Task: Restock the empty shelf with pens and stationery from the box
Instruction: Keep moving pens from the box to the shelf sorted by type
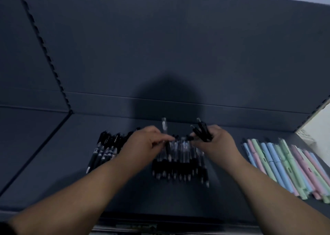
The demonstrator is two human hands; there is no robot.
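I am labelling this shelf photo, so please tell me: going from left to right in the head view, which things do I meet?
black pens → left hand pinching a single pen → right hand gripping a bunch of pens → pastel pens

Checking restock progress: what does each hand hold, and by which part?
The left hand pinches one clear pen about mid-barrel. The right hand grips a bunch of black pens by their lower part, tops sticking up.
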